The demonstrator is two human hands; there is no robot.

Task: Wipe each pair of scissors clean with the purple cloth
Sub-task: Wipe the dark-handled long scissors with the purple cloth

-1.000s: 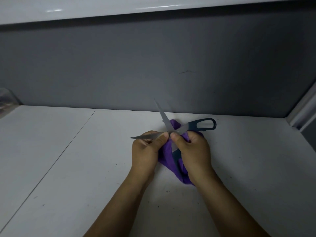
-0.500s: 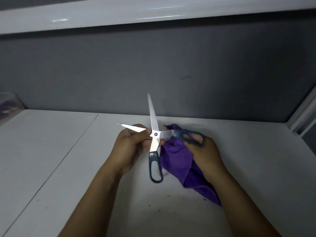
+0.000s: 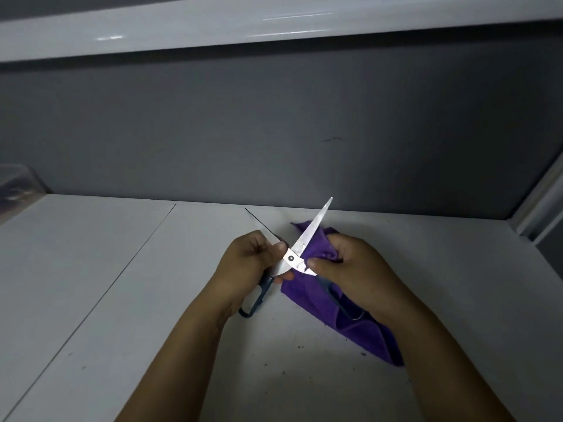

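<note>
The scissors [image 3: 291, 257] are held over the white table [image 3: 122, 284], near its back edge, spread open in an X. One blade points up and to the left, the other up and to the right, its tip reaching the foot of the grey wall [image 3: 274, 132]. The left hand [image 3: 246, 266] grips them just left of the pivot: its fingers are curled round the left blade and the shank below it, and the thumb lies on the metal beside the screw. One dark handle loop hangs out beneath this hand.

The right hand [image 3: 359, 269] is clenched round a bunch of the purple cloth [image 3: 307, 300], with its thumb tip pressed on the blade just below and right of the pivot. The cloth sits behind the right blade and trails down under the wrist to the table (the second handle loop lies against it, partly hidden by the hand).

Dark specks dot the table in front of the arms, and a seam runs across its left part. A white shelf [image 3: 274, 25] spans the top, and a blurred clear container [image 3: 15, 187] shows at the far left edge.
</note>
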